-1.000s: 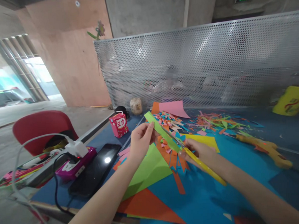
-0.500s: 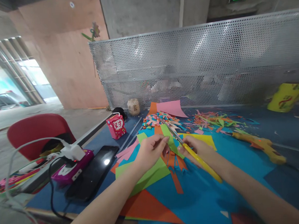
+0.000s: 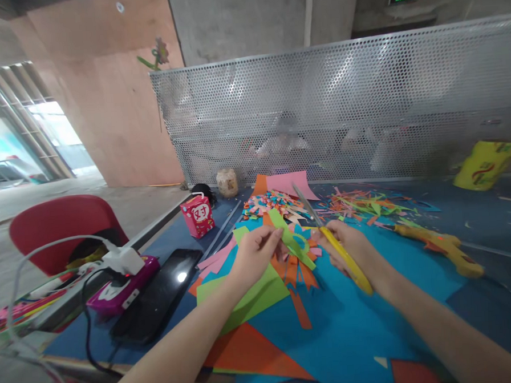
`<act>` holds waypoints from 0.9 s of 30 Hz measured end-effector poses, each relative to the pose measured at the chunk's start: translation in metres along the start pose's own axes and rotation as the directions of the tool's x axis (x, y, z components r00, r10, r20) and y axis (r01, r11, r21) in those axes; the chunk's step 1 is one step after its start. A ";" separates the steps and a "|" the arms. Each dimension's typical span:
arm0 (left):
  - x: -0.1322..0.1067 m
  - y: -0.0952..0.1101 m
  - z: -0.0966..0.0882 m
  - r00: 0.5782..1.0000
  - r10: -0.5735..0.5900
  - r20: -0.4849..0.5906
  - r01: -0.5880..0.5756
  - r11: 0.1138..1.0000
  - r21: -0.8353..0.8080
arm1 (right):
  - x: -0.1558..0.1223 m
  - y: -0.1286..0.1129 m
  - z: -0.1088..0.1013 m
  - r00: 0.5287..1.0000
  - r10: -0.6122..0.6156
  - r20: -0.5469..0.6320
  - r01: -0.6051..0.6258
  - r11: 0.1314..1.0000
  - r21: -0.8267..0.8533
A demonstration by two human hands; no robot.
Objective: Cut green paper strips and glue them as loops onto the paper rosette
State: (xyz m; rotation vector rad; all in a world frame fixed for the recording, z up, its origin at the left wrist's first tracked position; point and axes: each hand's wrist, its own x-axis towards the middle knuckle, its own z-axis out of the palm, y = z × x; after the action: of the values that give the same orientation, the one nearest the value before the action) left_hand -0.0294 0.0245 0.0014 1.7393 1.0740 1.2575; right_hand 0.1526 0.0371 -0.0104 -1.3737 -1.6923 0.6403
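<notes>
My left hand (image 3: 261, 251) pinches a strip of light green paper (image 3: 290, 235) between thumb and fingers. In my right hand (image 3: 346, 249) is a pair of scissors with yellow handles (image 3: 349, 262), its blades pointing up and away, apart from the strip. Beneath the strip lies a many-coloured paper flower shape (image 3: 300, 272) with orange, blue and pink parts, partly covered by the strip. A larger light green sheet (image 3: 252, 297) lies under my left wrist, on top of blue paper (image 3: 340, 330).
Paper scraps (image 3: 367, 203) and small cut pieces (image 3: 269, 205) lie toward a perforated metal screen (image 3: 319, 108). A yellow glue gun (image 3: 442, 247) is at right. On the left are a phone (image 3: 158, 296), a purple power strip (image 3: 123, 290) and a red drink carton (image 3: 197, 216).
The scissors have moved away from the green strip, and their blades now point more upward. The strip stays in my left hand, slightly turned, showing more of the paper flower behind it.
</notes>
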 end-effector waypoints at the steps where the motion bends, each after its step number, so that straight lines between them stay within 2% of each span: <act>1: 0.003 -0.001 -0.003 0.998 -0.024 -0.055 0.022 0.999 -0.043 | 0.002 0.000 -0.003 1.000 0.023 -0.007 -0.023 1.000 0.019; 4: 0.013 -0.003 -0.018 0.958 -0.123 -0.258 0.056 0.966 -0.253 | 0.006 -0.002 -0.011 0.996 0.087 -0.002 -0.086 0.995 0.050; 6: 0.018 -0.004 -0.026 0.921 -0.199 -0.334 0.034 0.897 -0.440 | 0.006 -0.004 -0.011 0.994 0.097 0.047 -0.101 0.992 0.078; 8: 0.021 -0.003 -0.030 0.908 -0.254 -0.333 0.019 0.818 -0.574 | 0.004 -0.003 -0.008 0.993 0.068 0.092 -0.077 0.993 0.093; 10: 0.021 -0.001 -0.030 0.919 -0.268 -0.288 0.031 0.779 -0.627 | 0.002 -0.001 -0.002 0.994 0.020 0.111 -0.030 0.995 0.092; 14: 0.018 0.001 -0.024 0.953 -0.224 -0.203 0.053 0.785 -0.618 | -0.002 0.002 0.009 0.985 -0.044 0.166 0.010 0.980 0.201; 17: 0.017 0.002 -0.023 0.956 -0.216 -0.199 0.053 0.795 -0.605 | -0.003 0.002 0.012 0.979 -0.058 0.197 -0.002 0.957 0.291; 22: 0.016 0.001 -0.028 0.966 -0.155 -0.208 0.017 0.839 -0.543 | -0.001 -0.001 0.007 0.981 -0.001 0.194 -0.058 0.954 0.295; 27: 0.015 0.000 -0.027 0.970 -0.107 -0.217 -0.004 0.890 -0.456 | 0.002 -0.006 0.006 0.986 -0.003 0.165 -0.047 0.952 0.303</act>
State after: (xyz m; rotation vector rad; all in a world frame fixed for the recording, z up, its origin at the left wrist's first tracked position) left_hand -0.0531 0.0402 0.0136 1.2201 0.8570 1.5655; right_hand 0.1440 0.0381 -0.0081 -1.1446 -1.6227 1.0076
